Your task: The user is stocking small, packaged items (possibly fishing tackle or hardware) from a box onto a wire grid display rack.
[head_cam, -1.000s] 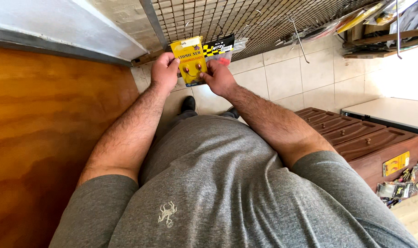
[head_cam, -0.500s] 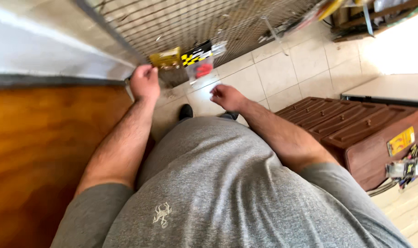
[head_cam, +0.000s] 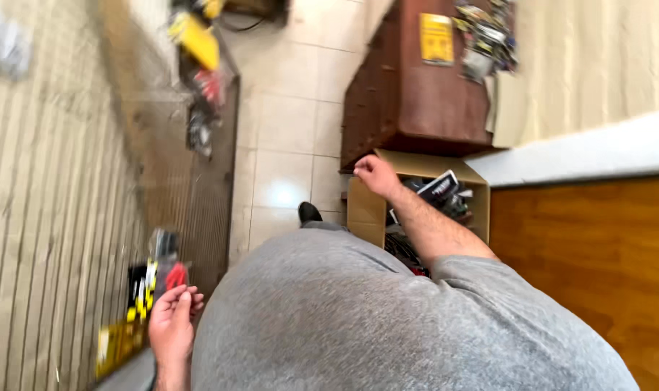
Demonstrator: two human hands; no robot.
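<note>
While clasping one yellow carded pack (head_cam: 116, 344) together a second ago, now parted. Left hand (head_cam: 171, 326) fingers (head_cam: 179, 298) loosely spread, empty, brushing red-and-black pack (head_cam: 169, 274) on wire grid (head_cam: 47, 239). Right hand (head_cam: 376, 174) curled at cardboard box (head_cam: 365, 210) rim, grasp not determinable. Yellow pack hung just beside left hand. Pale tiled floor (head_cam: 286, 123), brown crate (head_cam: 416, 101), wooden counter (head_cam: 597, 246).
</note>
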